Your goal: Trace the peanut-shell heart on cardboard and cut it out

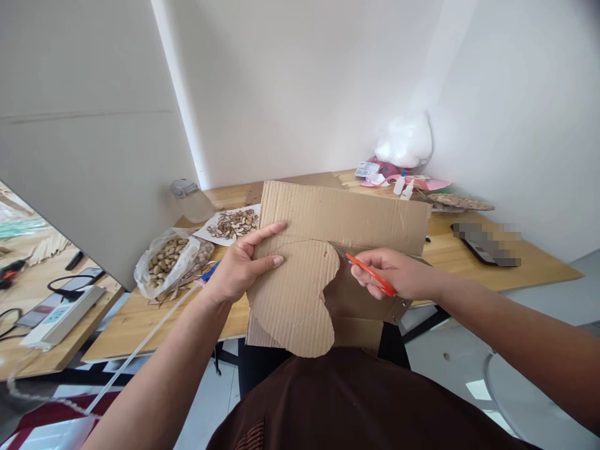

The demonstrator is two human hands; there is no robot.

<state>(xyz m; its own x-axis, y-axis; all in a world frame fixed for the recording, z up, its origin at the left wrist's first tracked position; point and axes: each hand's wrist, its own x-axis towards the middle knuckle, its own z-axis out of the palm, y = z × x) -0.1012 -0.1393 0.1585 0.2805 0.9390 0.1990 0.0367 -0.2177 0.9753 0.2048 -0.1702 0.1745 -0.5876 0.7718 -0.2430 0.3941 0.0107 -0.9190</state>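
Observation:
A heart-shaped piece of cardboard (300,294) lies over a larger cardboard sheet (347,215), both held up above my lap at the table's front edge. My left hand (250,259) grips the left side of the cardboard, thumb on top of the heart piece and index finger stretched along the sheet. In my right hand (382,270) is a pair of scissors with orange handles (375,275). Their blades point left and touch the heart's upper right edge. The blade tips are hard to make out.
On the wooden table (497,275) are a bag of nuts in shells (169,259), shell pieces on white paper (232,225) and a plastic jar (192,200). Small glue bottles (400,183) stand at the back right, near a white plastic bag (405,140). A power strip (63,317) lies left.

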